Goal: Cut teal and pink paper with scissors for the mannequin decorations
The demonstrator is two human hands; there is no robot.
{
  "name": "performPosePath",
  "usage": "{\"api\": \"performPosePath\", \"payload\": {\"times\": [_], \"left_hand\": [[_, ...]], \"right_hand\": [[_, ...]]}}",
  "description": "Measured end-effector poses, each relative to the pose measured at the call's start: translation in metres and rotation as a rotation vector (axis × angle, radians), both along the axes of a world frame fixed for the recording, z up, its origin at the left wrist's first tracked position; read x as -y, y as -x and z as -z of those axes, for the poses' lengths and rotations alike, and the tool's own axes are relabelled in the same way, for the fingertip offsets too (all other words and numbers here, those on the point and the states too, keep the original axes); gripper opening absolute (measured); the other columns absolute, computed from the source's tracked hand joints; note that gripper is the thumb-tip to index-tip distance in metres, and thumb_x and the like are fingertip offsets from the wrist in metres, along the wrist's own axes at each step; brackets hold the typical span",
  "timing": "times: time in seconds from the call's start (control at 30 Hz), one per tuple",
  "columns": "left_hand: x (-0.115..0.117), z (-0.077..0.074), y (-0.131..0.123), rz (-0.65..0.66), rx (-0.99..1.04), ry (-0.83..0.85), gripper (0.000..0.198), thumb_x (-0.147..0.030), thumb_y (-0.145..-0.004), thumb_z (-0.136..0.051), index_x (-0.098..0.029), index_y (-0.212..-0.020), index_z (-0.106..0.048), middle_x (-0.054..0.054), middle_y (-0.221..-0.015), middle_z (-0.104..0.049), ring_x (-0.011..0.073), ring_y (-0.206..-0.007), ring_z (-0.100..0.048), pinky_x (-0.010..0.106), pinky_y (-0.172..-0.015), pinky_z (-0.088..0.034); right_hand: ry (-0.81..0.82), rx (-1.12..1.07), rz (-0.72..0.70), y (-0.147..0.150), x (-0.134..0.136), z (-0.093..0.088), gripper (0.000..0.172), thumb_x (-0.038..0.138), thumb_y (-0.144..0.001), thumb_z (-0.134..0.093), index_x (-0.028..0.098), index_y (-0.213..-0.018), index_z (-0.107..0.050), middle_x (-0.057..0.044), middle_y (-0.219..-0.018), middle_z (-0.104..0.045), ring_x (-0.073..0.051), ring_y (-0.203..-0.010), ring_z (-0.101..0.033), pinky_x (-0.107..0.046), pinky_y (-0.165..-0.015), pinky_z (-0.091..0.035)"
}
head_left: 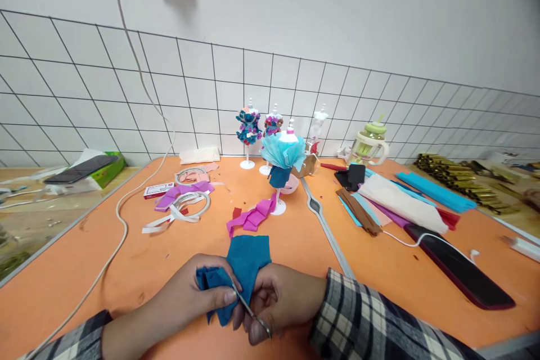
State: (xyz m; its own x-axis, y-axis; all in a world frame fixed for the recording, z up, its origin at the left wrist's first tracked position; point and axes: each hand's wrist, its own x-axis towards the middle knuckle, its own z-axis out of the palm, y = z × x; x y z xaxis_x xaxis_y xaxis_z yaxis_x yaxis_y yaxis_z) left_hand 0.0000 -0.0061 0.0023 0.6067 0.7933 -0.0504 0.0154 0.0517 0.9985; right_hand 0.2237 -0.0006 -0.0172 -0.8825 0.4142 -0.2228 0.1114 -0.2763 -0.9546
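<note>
Teal paper (250, 250) pinched in left hand (200, 292), right hand (280, 295) gripping scissors (250, 308); cut looks unfinished. Paper-clad mannequin (283, 152) beyond grip.

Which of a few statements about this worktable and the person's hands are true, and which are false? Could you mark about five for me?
1. The right hand holds scissors. True.
2. The left hand holds a brown strip. False: it holds a teal piece.
3. A light-blue ruffle sits on the front dress form. True.
4. The green-lidded bottle stands left of that dress form in the picture. False: it stands to its right.
5. The tabletop is green. False: it is orange.
</note>
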Motion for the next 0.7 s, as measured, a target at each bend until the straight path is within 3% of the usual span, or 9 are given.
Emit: {"api": "performPosePath", "payload": {"times": [0.23, 0.43, 0.7], "left_hand": [[0.0044, -0.0052, 0.0024, -0.148, 0.079, 0.003, 0.053, -0.056, -0.066, -0.089, -0.021, -0.105, -0.078, 0.006, -0.081, -0.082, 0.022, -0.065, -0.075, 0.027, -0.058, -0.058], [0.0058, -0.0068, -0.002, -0.212, 0.098, 0.11, 0.041, -0.056, -0.07, -0.087, -0.017, -0.079, -0.08, 0.006, -0.061, -0.078, 0.0209, -0.051, -0.072, 0.025, -0.049, -0.057], [0.0072, -0.0084, -0.0047, -0.125, 0.133, 0.148, 0.039, -0.054, -0.065, -0.091, -0.018, -0.077, -0.082, 0.006, -0.061, -0.079, 0.0201, -0.051, -0.073, 0.024, -0.048, -0.056]], "right_hand": [[-0.004, 0.025, 0.08, 0.0002, -0.0011, -0.0057, 0.069, 0.056, -0.05, -0.095, 0.013, -0.098, -0.072, 0.001, -0.078, -0.064, -0.007, -0.059, -0.056, -0.013, -0.045, -0.046], [0.006, 0.023, 0.076, 0.0018, -0.0001, -0.0051, 0.071, 0.056, -0.046, -0.096, 0.013, -0.096, -0.07, 0.0, -0.08, -0.065, -0.008, -0.064, -0.057, -0.014, -0.048, -0.044], [-0.089, -0.063, 0.071, 0.0087, 0.0034, -0.002, 0.062, 0.052, -0.049, -0.096, 0.014, -0.092, -0.072, 0.002, -0.08, -0.064, -0.008, -0.065, -0.053, -0.018, -0.057, -0.042]]}}
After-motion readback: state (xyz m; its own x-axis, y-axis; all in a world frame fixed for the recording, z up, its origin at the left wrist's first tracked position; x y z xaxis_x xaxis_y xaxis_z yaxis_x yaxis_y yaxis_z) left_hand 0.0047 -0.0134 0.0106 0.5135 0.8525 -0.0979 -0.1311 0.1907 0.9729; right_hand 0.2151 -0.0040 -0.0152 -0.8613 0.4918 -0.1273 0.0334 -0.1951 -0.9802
